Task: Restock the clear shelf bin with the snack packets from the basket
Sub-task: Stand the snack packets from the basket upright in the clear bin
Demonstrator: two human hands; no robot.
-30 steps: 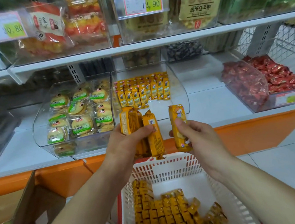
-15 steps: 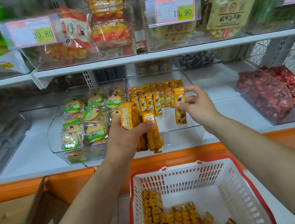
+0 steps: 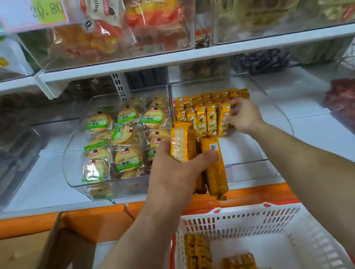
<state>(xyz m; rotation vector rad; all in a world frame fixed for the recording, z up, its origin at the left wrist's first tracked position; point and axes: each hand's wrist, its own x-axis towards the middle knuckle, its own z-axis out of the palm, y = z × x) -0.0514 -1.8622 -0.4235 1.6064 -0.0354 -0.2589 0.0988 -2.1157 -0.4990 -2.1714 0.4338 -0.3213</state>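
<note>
My left hand (image 3: 176, 170) grips a bundle of yellow snack packets (image 3: 199, 160) in front of the clear shelf bin (image 3: 276, 114). Inside that bin, rows of the same yellow packets (image 3: 202, 111) stand upright at the back. My right hand (image 3: 244, 115) reaches into the bin and its fingers pinch the rightmost packet (image 3: 225, 120) of the front row. Below, the white basket with a red rim (image 3: 237, 218) holds several more yellow packets (image 3: 209, 265).
A second clear bin (image 3: 73, 159) of green-labelled round biscuits sits left of the target bin. Red-wrapped sweets (image 3: 354, 105) fill a bin at the right. An upper shelf (image 3: 185, 55) with bins and price tags overhangs. A brown cardboard box (image 3: 59, 254) stands lower left.
My right hand has carried its packet deeper into the bin and set it at the right end of the front row. The view has moved closer to the shelf. My left hand keeps its bundle.
</note>
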